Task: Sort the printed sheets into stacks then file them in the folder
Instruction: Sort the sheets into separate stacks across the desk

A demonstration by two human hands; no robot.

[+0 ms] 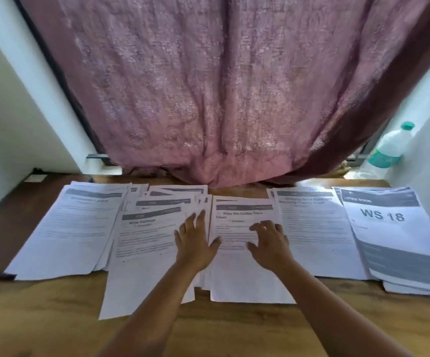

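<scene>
Printed sheets (239,228) are spread all over a wooden table (54,318) in five rough piles, side by side. Left hand (196,240) lies flat with fingers straight and a bit spread, pressing down on the right edge of a messy fanned pile (144,233), thumb reaching over toward the next stack. Right hand (269,240) sits just to the right of it on the middle stack (245,279), fingers slightly curled with the tips touching the top page, not pinching anything as far as I can see. Both hands are near each other but not touching.

Further out past the left hand there's a neater pile (74,228), overlapped by the fanned one. Past the right hand is another stack (314,228), and beyond that a stack whose top page reads "WS 18" (382,215) in big letters. Most other print is too blurry to read properly.

Beyond the fingertips hangs a pinkish curtain (214,86), its hem reaching the back of the table. Way off to the right of the right hand, a plastic bottle (389,148) with a green cap stands in the corner by the wall.
</scene>
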